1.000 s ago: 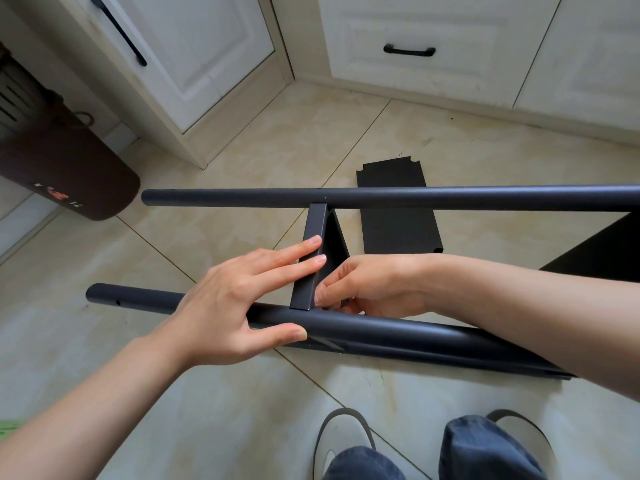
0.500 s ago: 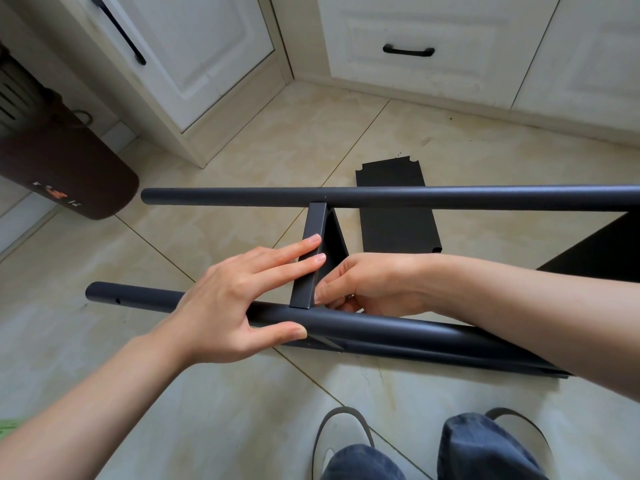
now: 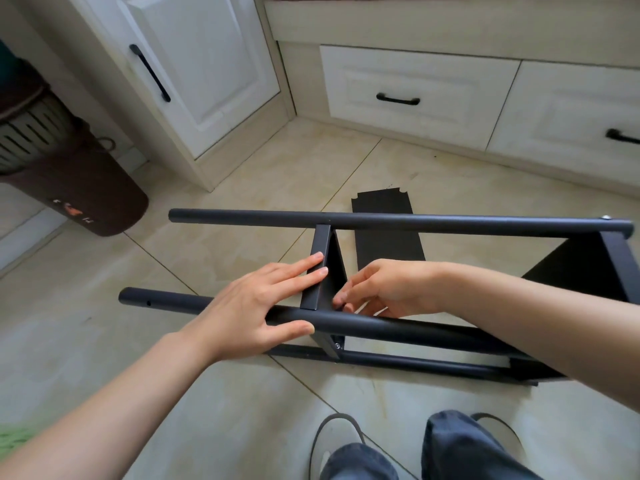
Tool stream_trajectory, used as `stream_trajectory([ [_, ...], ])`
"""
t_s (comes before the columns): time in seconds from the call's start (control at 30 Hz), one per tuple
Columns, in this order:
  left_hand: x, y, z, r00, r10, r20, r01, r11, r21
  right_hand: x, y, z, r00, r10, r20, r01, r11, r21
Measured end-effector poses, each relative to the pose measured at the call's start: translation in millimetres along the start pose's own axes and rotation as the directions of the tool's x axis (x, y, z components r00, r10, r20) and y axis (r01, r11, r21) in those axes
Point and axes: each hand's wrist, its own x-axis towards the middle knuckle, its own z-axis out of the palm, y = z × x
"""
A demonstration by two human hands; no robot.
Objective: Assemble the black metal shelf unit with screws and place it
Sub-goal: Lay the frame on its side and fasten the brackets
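Hands first: your left hand (image 3: 263,306) lies nearly flat, straight fingers pressed on the narrow black metal shelf panel (image 3: 317,268) and thumb along the near black round metal tube (image 3: 381,323). Your right hand (image 3: 384,289) curls its fingers at the joint where that panel meets the tube; whether it pinches a screw you cannot tell. The black metal shelf unit (image 3: 616,268) lies on its side on the beige tiled floor (image 3: 242,174), and a loose flat black metal panel (image 3: 384,230) lies beyond the far black tube (image 3: 450,221), toward the white cabinets (image 3: 415,74).
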Motion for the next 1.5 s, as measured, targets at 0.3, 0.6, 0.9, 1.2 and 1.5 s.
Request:
stream_trajectory([
  [0.3,-17.5,26.7,13.6,0.973,-0.2,-0.119,0.196,0.98,-0.043,-42.9,-13.6,-1.9,0.94,-0.168,-0.297,0.046,0.924,-0.379],
  [0.6,-37.7,62.2,19.7,0.813,-0.391,-0.432,0.338,0.92,-0.196,-65.9,-36.5,-3.5,0.742,-0.535,-0.404,-0.007,0.597,-0.803],
  [0.9,-33.8,72.9,27.9,0.428,-0.904,0.019,0.504,0.221,-0.835,-53.2,-38.6,-23.8,0.616,-0.674,-0.408,-0.14,0.416,-0.899],
  [1.2,5.1,68.4,31.3,0.487,-0.811,0.325,0.22,-0.246,-0.944,-40.9,-31.8,-44.5,0.697,-0.542,-0.469,-0.247,0.432,-0.867],
  [1.5,27.2,71.2,31.3,0.43,-0.823,0.37,0.09,-0.369,-0.925,-31.6,-27.7,-55.0,0.688,-0.552,-0.47,-0.264,0.413,-0.872],
])
